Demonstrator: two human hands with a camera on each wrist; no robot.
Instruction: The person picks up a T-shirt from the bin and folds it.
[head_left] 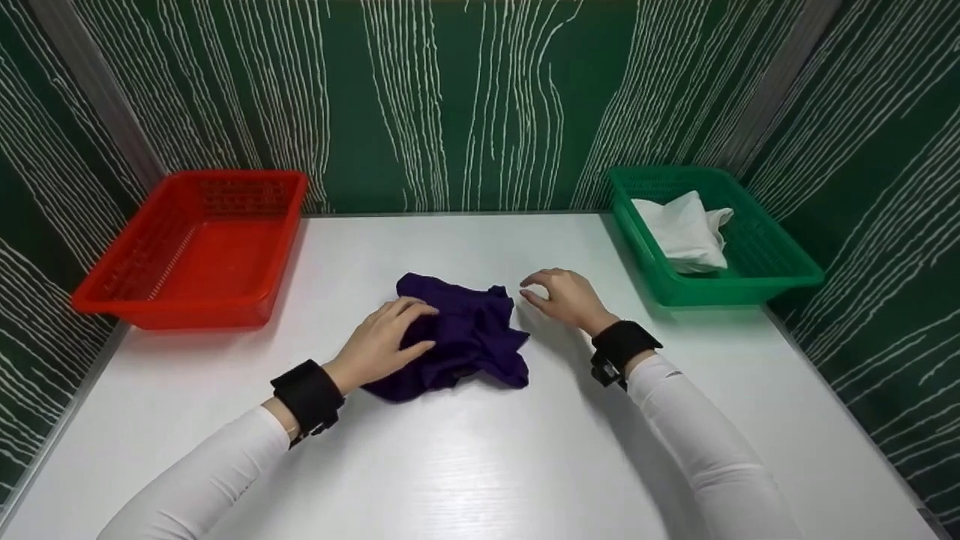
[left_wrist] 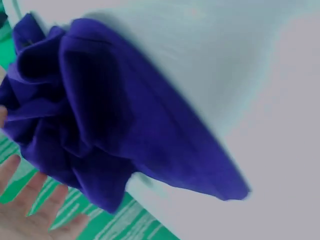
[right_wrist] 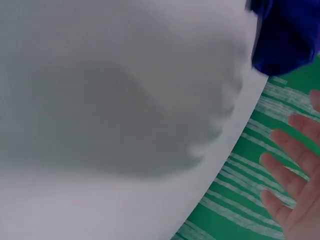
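A crumpled purple cloth lies on the white table, its folds bunched up. My left hand hovers over or touches its left side, fingers loosely extended; contact is hard to tell. In the left wrist view, that hand's spread fingers show beside the purple cloth without gripping it. Just off the cloth's right edge is my right hand, holding nothing. The right wrist view shows its fingers apart from one another, with a corner of the purple cloth beyond them.
A red plastic basket stands at the back left of the table. At the back right, a green basket holds a folded white cloth. Green walls with white streaks enclose the table's back and sides.
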